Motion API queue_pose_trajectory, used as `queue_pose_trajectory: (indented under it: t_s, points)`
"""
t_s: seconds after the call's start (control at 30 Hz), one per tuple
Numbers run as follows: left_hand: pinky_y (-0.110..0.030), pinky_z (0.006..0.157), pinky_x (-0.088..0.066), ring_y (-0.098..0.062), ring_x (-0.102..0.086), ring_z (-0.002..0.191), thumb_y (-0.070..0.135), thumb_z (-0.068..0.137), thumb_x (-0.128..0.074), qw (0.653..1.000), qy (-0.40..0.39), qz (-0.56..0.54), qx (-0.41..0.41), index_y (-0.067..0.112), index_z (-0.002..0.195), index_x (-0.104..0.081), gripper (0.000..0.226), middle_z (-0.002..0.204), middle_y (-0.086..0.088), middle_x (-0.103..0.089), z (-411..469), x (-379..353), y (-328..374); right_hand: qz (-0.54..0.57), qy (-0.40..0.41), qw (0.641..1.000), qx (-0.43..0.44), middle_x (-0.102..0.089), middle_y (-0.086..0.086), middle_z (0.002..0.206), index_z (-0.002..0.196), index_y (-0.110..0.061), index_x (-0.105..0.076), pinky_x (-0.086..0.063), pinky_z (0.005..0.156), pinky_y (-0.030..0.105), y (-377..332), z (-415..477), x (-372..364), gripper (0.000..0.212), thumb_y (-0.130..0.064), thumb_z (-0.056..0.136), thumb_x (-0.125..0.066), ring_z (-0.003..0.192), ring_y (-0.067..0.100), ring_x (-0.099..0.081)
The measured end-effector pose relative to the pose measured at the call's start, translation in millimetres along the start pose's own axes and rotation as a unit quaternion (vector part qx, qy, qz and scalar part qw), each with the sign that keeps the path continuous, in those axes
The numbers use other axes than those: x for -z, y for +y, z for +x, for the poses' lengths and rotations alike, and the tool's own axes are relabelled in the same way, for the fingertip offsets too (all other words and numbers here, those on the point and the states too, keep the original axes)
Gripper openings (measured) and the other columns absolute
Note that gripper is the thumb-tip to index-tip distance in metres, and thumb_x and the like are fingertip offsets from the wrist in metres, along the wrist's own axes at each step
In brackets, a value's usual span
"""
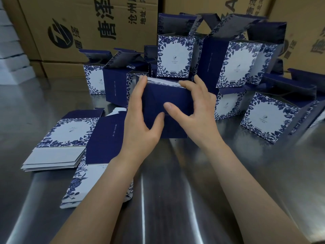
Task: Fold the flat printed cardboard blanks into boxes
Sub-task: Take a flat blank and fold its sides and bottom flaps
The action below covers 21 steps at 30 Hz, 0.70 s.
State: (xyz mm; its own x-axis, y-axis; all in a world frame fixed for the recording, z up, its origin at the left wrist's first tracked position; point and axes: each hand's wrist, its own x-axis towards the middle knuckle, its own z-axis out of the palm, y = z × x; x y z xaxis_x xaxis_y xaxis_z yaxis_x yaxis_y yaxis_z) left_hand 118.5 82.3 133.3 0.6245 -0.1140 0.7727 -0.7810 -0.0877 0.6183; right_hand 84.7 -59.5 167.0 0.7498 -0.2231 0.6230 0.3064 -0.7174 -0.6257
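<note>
A dark blue box [159, 97] stands in the middle of the steel table, its navy flaps facing me. My left hand [140, 117] grips its left side, fingers over the top edge and thumb on the front. On the right side my right hand [195, 110] holds it, thumb pressing the front flap and fingers curled over the top edge. Two piles of flat printed blanks lie at the left: one fanned stack [58, 143] and a nearer one [98, 155] partly under my left forearm.
Several folded blue-and-white floral boxes [174, 57] with open lids stand stacked behind and to the right [269, 118]. Large brown shipping cartons [84, 29] form a wall at the back. The shiny steel table [167, 199] stretches toward me.
</note>
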Motion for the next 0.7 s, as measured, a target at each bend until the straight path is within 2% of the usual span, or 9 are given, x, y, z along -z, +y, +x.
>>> queue_pose_trajectory:
  t_s: [0.1,0.3,0.4,0.53,0.57,0.63,0.7]
  points:
    - [-0.05,0.119,-0.027,-0.019,-0.023,0.15,-0.001,0.087,-0.057,1.0,-0.021,-0.005,-0.02,0.009,0.152,-0.022,0.074,0.16,-0.01,-0.025,-2,-3,2,0.038,0.0,0.999,-0.033,-0.02,-0.004,0.156,0.139,-0.034,-0.044,-0.02,0.108,0.023,0,0,-1,0.079,-0.064,0.068,-0.064,0.138,0.009,-0.019]
    - [-0.052,0.12,-0.023,-0.023,-0.019,0.151,-0.002,0.078,-0.053,0.998,-0.058,-0.014,-0.019,0.007,0.152,-0.023,0.081,0.16,-0.007,-0.027,-4,-7,6,0.088,-0.006,0.993,-0.077,-0.004,-0.011,0.158,0.143,-0.029,-0.041,-0.017,0.11,0.02,5,2,-6,0.096,-0.066,0.059,-0.07,0.146,0.003,-0.009]
    - [-0.047,0.121,-0.025,-0.023,-0.021,0.15,0.006,0.077,-0.05,0.997,-0.07,-0.028,-0.025,0.013,0.15,-0.024,0.078,0.159,-0.006,-0.03,-5,-8,9,0.105,-0.002,0.991,-0.087,-0.007,-0.01,0.157,0.135,-0.032,-0.045,-0.019,0.113,0.024,7,2,-9,0.088,-0.063,0.058,-0.072,0.146,0.006,-0.009]
    - [-0.038,0.117,-0.031,-0.017,-0.034,0.145,-0.003,0.076,-0.049,0.996,-0.064,-0.043,-0.037,0.017,0.146,-0.029,0.076,0.152,-0.009,-0.041,-5,-6,11,0.165,0.019,0.981,-0.1,-0.024,-0.01,0.147,0.118,-0.04,-0.05,-0.023,0.107,0.013,8,2,-10,0.075,-0.066,0.051,-0.072,0.14,0.002,-0.022]
    - [-0.036,0.115,-0.034,-0.015,-0.039,0.142,-0.006,0.077,-0.048,0.997,-0.053,-0.049,-0.037,0.018,0.144,-0.032,0.073,0.148,-0.009,-0.046,-5,-6,11,0.188,0.034,0.975,-0.109,-0.031,-0.008,0.143,0.114,-0.039,-0.052,-0.028,0.108,0.016,9,3,-11,0.071,-0.066,0.051,-0.07,0.137,0.002,-0.03]
    - [-0.034,0.111,-0.04,-0.015,-0.05,0.133,-0.008,0.079,-0.045,0.998,-0.012,-0.058,-0.031,0.015,0.138,-0.04,0.063,0.137,-0.01,-0.057,-5,-5,11,0.254,0.059,0.954,-0.15,-0.045,-0.001,0.135,0.107,-0.035,-0.056,-0.039,0.109,0.033,10,6,-11,0.064,-0.063,0.051,-0.071,0.126,0.009,-0.047]
    - [-0.029,0.105,-0.043,-0.014,-0.058,0.124,-0.008,0.082,-0.042,0.997,0.052,-0.05,-0.021,0.016,0.129,-0.048,0.054,0.127,-0.008,-0.063,-4,-5,10,0.346,0.068,0.914,-0.202,-0.054,0.004,0.128,0.106,-0.027,-0.056,-0.046,0.104,0.041,13,9,-10,0.065,-0.059,0.052,-0.075,0.113,0.015,-0.058]
